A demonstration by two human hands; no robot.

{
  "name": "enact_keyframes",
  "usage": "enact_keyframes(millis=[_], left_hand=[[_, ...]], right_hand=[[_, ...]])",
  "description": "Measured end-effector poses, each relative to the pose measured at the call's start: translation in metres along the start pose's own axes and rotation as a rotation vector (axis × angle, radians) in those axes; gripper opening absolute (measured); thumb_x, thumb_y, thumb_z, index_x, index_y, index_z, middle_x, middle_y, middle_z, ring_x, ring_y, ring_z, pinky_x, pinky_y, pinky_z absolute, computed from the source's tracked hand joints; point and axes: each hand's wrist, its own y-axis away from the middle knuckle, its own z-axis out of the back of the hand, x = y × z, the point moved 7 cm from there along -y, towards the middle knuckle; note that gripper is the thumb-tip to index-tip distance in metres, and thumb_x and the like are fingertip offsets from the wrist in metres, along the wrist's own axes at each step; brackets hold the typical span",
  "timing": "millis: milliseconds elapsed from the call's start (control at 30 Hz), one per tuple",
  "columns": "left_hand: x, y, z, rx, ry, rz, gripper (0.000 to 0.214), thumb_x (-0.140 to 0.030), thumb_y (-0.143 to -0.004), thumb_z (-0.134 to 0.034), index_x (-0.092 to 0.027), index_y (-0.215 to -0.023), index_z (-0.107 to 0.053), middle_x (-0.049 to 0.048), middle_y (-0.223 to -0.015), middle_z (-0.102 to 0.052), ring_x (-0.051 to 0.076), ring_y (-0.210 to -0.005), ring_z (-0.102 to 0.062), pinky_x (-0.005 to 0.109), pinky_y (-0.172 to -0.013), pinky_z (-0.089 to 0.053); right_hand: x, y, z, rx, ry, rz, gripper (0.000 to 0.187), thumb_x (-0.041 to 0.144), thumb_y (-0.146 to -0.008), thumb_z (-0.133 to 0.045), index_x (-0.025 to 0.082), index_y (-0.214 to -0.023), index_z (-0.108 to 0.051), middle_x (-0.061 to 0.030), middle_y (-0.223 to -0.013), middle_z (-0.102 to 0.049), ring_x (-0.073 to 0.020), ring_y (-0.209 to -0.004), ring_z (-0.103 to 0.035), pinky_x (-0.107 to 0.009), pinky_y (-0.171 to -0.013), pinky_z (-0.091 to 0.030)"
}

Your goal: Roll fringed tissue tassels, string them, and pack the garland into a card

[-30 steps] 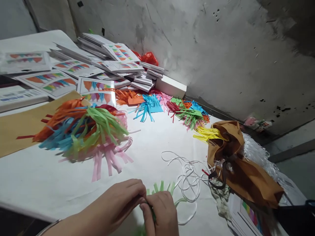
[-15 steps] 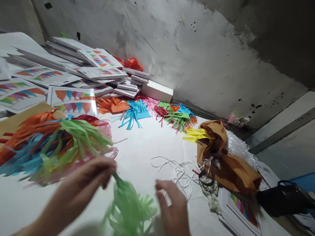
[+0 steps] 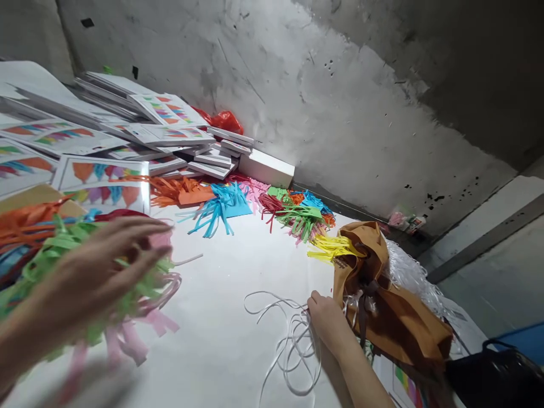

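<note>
Green fringe (image 3: 66, 242) beneath left hand (image 3: 100, 269)

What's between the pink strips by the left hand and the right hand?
Head view: white tabletop, then the loose white cord nearest the right hand.

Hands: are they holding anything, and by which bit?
Left hand: open over green fringe, nothing held. Right hand: at the white cord; grip hidden, can't tell.

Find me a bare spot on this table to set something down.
The white tabletop shows one broad free patch: between the fringe heap and white cord, back to the blue fringe. It's crowded at left under the left hand, at right around the brown bag, and behind, among printed packs.
</note>
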Motion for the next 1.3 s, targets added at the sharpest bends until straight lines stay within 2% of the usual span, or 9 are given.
enact_keyframes(millis=[167, 333, 500, 667, 833, 933, 1000, 1167, 1300], left_hand=[[-0.053, 0.014, -0.065, 0.327, 0.325, -0.215, 0.026, -0.04, -0.093, -0.058, -0.022, -0.107, -0.07, 0.0046, -0.112, -0.066, 0.013, -0.074, -0.06, 0.02, -0.067, -0.049], [-0.095, 0.034, -0.091, 0.528, 0.464, -0.285, 0.024, -0.031, -0.096, -0.051, -0.021, -0.107, -0.069, 0.0087, -0.106, -0.068, 0.017, -0.078, -0.064, 0.024, -0.069, -0.05], [-0.114, 0.043, -0.108, 0.632, 0.482, -0.313, 0.023, -0.03, -0.096, -0.05, -0.019, -0.104, -0.068, 0.0101, -0.105, -0.067, 0.018, -0.079, -0.064, 0.027, -0.071, -0.049], [-0.132, 0.046, -0.113, 0.668, 0.574, -0.258, 0.025, -0.031, -0.096, -0.049, -0.017, -0.1, -0.069, 0.0104, -0.102, -0.068, 0.016, -0.07, -0.061, 0.026, -0.065, -0.048], [-0.163, 0.049, -0.114, 0.708, 0.682, -0.265, 0.027, -0.034, -0.094, -0.054, -0.017, -0.108, -0.07, 0.0102, -0.106, -0.071, 0.017, -0.076, -0.061, 0.027, -0.069, -0.048], [-0.17, 0.054, -0.113, 0.772, 0.789, -0.218, 0.024, -0.034, -0.091, -0.059, -0.016, -0.094, -0.073, 0.0066, -0.086, -0.072, 0.018, -0.075, -0.06, 0.028, -0.072, -0.047], [-0.165, 0.061, -0.112, 0.834, 0.931, -0.079, 0.023, -0.035, -0.089, -0.062, -0.015, -0.085, -0.072, 0.0023, -0.073, -0.067, 0.014, -0.066, -0.054, 0.025, -0.063, -0.043], [-0.145, 0.087, -0.109, 0.934, 1.3, 0.321, 0.04, -0.053, -0.077, -0.076, -0.014, -0.081, -0.067, -0.0038, -0.063, -0.055, 0.007, -0.05, -0.041, 0.021, -0.046, -0.031], [-0.133, 0.098, -0.104, 0.916, 1.447, 0.388, 0.05, -0.061, -0.075, -0.077, -0.012, -0.078, -0.067, 0.0009, -0.069, -0.06, 0.009, -0.055, -0.048, 0.021, -0.049, -0.038]], right_hand=[[0.002, 0.006, 0.006, 0.071, 0.14, 0.096, 0.021, 0.0, -0.089, -0.052, 0.015, -0.096, -0.066, -0.008, -0.099, -0.066, -0.0194, -0.079, -0.067, -0.029, -0.066, -0.045], [0.005, 0.012, 0.009, 0.067, 0.205, 0.166, 0.018, 0.002, -0.09, -0.055, 0.017, -0.091, -0.065, -0.0049, -0.093, -0.067, -0.0178, -0.081, -0.068, -0.027, -0.065, -0.043], [0.01, 0.008, 0.014, 0.026, 0.25, 0.274, 0.013, 0.008, -0.092, -0.057, 0.017, -0.088, -0.066, -0.0054, -0.09, -0.068, -0.0183, -0.075, -0.067, -0.03, -0.063, -0.041], [0.025, 0.024, 0.062, -0.09, 0.275, 0.311, 0.019, 0.0, -0.087, -0.055, 0.018, -0.085, -0.062, -0.0055, -0.081, -0.065, -0.0202, -0.066, -0.062, -0.033, -0.064, -0.04], [0.071, 0.059, 0.134, -0.314, 0.226, 0.427, 0.02, 0.004, -0.092, -0.047, 0.02, -0.093, -0.061, -0.0046, -0.082, -0.06, -0.0209, -0.069, -0.054, -0.034, -0.062, -0.038], [0.081, 0.077, 0.167, -0.555, -0.035, 0.417, 0.019, 0.009, -0.097, -0.046, 0.02, -0.091, -0.06, -0.0033, -0.078, -0.059, -0.0183, -0.069, -0.054, -0.032, -0.064, -0.042], [0.076, 0.083, 0.171, -0.654, -0.323, 0.337, 0.013, 0.012, -0.097, -0.051, 0.021, -0.094, -0.06, -0.003, -0.082, -0.061, -0.0169, -0.074, -0.058, -0.029, -0.067, -0.047], [0.076, 0.077, 0.129, -0.662, -1.112, 0.086, 0.016, 0.024, -0.094, -0.063, 0.027, -0.11, -0.065, 0.0002, -0.087, -0.064, -0.0132, -0.073, -0.063, -0.023, -0.061, -0.052], [0.1, 0.063, 0.102, -0.611, -1.375, 0.086, 0.017, 0.025, -0.094, -0.063, 0.028, -0.107, -0.073, 0.0002, -0.084, -0.062, -0.0121, -0.069, -0.061, -0.022, -0.057, -0.051]])
